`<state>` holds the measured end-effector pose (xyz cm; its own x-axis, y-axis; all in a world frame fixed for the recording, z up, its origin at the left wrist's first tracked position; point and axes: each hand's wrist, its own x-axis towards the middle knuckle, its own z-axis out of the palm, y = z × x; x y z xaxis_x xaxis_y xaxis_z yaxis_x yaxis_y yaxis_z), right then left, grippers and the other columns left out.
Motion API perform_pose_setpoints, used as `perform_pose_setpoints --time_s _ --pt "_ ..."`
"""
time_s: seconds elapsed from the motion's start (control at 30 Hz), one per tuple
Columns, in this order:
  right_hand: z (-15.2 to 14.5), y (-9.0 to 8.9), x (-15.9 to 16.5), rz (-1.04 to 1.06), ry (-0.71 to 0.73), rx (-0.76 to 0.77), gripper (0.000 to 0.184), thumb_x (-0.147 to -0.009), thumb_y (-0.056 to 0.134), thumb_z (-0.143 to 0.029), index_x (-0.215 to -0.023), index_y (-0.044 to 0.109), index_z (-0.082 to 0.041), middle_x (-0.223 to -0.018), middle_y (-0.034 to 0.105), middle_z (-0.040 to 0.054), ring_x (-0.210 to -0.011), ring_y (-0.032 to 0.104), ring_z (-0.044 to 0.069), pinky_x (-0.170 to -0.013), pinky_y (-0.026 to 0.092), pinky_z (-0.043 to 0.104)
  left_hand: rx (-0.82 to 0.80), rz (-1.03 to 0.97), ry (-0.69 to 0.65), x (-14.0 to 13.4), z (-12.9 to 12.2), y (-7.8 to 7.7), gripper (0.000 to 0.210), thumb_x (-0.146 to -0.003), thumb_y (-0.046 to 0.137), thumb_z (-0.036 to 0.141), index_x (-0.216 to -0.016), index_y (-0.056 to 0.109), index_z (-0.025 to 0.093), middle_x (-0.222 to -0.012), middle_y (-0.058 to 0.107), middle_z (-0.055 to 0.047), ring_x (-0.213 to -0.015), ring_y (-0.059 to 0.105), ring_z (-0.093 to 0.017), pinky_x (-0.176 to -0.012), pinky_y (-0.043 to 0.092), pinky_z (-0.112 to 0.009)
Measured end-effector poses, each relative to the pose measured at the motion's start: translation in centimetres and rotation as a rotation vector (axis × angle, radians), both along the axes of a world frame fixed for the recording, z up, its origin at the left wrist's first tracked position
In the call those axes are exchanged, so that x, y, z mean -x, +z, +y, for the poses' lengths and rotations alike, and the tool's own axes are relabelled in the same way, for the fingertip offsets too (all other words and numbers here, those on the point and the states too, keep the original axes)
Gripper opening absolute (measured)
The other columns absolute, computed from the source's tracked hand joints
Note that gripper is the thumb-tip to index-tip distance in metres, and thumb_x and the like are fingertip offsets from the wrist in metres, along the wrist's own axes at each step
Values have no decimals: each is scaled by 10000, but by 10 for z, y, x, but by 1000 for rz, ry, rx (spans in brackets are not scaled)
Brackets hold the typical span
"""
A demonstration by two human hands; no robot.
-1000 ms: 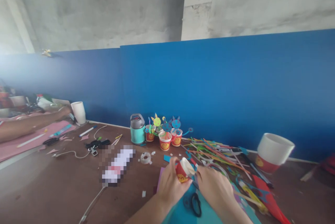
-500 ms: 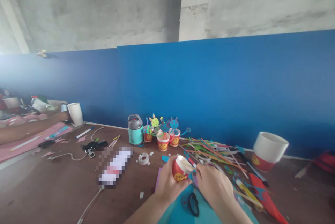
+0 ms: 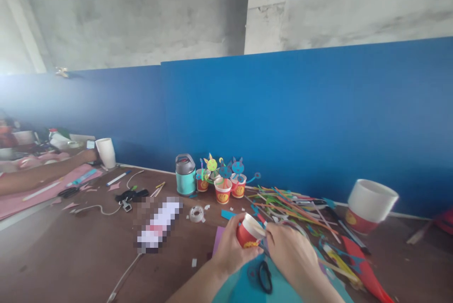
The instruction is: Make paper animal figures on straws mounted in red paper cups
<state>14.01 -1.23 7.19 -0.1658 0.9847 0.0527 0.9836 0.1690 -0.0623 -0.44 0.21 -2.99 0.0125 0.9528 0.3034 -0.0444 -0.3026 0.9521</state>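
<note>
Paper cup (image 3: 245, 234) is in the left hand (image 3: 227, 251), fingers wrapped round its side, above a blue sheet (image 3: 283, 291) on the table (image 3: 88, 256). Right hand (image 3: 292, 246) is by the rim, fingers bent; can't tell if they grip anything. Looks early: no paper face (image 3: 238, 167) visible on it, while decorated cups (image 3: 223, 195) behind seem done. Red outside, yellow print, pale inside, tilted right.
</note>
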Motion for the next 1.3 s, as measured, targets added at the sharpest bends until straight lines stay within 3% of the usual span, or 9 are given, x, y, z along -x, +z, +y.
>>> perform_pose_setpoints --time_s 0.2,0.3,0.5,0.7,0.93,1.03,1.13,1.23,1.3 --pt "5 -4 -1 55 22 10 332 -878 376 -128 -810 692 -202 -830 746 101 -792 700 254 -549 331 274 -151 204 65 -9 -7 6 654 -552 774 80 -1160 562 194 -1120 616 -81 -1041 578 -253 -944 446 -354" --pt "5 -2 -4 48 30 17 315 -882 385 -134 -838 688 -207 -847 747 97 -804 701 254 -566 353 272 -100 186 51 -10 -6 9 661 -574 758 90 -1187 535 199 -1140 634 -76 -1038 593 -247 -942 451 -342" --pt "-2 11 -14 4 -36 3 277 -904 380 -170 -959 646 -224 -858 744 94 -820 703 286 -568 381 285 -3 203 228 1 -3 12 716 -569 787 171 -1228 512 218 -1203 616 -81 -1125 554 -289 -980 419 -378" --pt "-10 14 -7 -1 9 63 295 -881 387 -116 -930 666 -198 -871 742 125 -828 702 295 -576 381 289 -105 191 108 -6 -6 5 725 -542 789 90 -1205 527 217 -1168 616 -73 -1078 564 -267 -961 427 -365" --pt "-12 18 -11 72 29 29 276 -918 360 -178 -936 632 -218 -864 743 76 -840 696 268 -602 388 277 -75 83 168 -2 -5 14 594 -624 756 142 -1166 524 210 -1079 647 -57 -980 605 -236 -891 465 -340" --pt "-15 15 -5 97 58 40 283 -912 360 -158 -905 640 -202 -853 741 82 -822 693 252 -604 373 266 -101 45 68 -5 -7 9 652 -596 780 149 -1190 514 193 -1119 633 -73 -1007 594 -246 -906 460 -337" --pt "-17 12 -1 230 103 42 271 -904 383 -189 -908 654 -197 -823 739 81 -793 686 241 -608 371 263 -96 -77 -64 -9 -9 6 663 -606 802 203 -1198 503 180 -1121 629 -91 -1002 594 -249 -883 469 -333" --pt "-10 12 -5 531 195 35 353 -930 359 -375 -815 645 -203 -667 696 37 -656 650 196 -594 388 251 -40 -255 -155 -9 -7 9 677 -616 820 298 -1195 491 179 -1050 648 -84 -934 611 -227 -814 481 -311" --pt "0 9 -11 731 153 7 464 -930 299 -491 -777 627 -200 -574 634 13 -558 597 174 -566 400 248 3 -325 -184 -7 -7 15 708 -580 845 349 -1178 503 184 -1011 655 -70 -900 613 -211 -780 474 -288"
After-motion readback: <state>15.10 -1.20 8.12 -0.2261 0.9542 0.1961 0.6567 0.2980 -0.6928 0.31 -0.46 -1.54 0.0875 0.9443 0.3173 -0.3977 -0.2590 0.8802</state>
